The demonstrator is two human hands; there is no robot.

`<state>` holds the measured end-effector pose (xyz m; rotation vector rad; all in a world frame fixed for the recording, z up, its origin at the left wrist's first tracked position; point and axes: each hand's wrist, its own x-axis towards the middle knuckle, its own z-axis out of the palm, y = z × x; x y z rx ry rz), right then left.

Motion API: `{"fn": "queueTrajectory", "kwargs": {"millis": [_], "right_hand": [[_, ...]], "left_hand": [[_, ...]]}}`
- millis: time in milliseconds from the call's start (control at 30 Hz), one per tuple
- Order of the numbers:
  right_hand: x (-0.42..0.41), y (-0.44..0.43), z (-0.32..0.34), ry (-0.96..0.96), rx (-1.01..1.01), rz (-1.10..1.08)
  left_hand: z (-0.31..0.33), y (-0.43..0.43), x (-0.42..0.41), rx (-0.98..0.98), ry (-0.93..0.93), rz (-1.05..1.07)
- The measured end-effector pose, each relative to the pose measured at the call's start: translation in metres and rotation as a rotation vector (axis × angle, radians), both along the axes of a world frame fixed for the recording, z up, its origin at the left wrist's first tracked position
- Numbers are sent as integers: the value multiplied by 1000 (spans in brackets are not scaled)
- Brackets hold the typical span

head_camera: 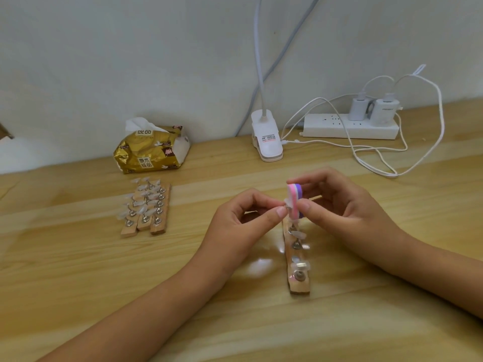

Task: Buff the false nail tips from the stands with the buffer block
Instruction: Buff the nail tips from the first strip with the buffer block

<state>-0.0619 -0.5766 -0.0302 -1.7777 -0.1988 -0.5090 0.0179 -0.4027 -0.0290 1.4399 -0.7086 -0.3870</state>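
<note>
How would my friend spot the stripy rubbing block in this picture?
On the light wooden table, look near the middle, above the lone wooden nail stand. There the right hand pinches a small foam buffer block upright. Only it has pink, white and purple stripes; the nail tip that the left hand pinches against it is clear.

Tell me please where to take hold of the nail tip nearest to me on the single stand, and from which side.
Likely best from above: pinch the nearest nail tip by its two ends, left and right. It lies crosswise on a small metal post, and both ends overhang the narrow wooden stand, so there is room to grip.
</note>
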Motion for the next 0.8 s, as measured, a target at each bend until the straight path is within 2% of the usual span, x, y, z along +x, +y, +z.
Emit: {"fn": "queueTrajectory", "kwargs": {"millis": [133,233,367,500,600,700,800], "right_hand": [[0,0,1,-61,65,-29],[1,2,0,33,86,48],[-1,1,2,-89,121,-22],[-1,2,2,-6,99,34],[-1,3,3,-79,127,-15],[-1,5,3,-2,115,29],[-2,4,3,-59,123,-28]], "left_hand": [[0,-1,-1,-6,-8,4],[0,-1,0,-3,-21,24],[0,0,0,-8,-12,16],[-1,-1,1,1,-21,31],[0,0,1,-10,-7,36],[0,0,1,-3,-37,34],[1,0,0,-3,-51,36]]}}
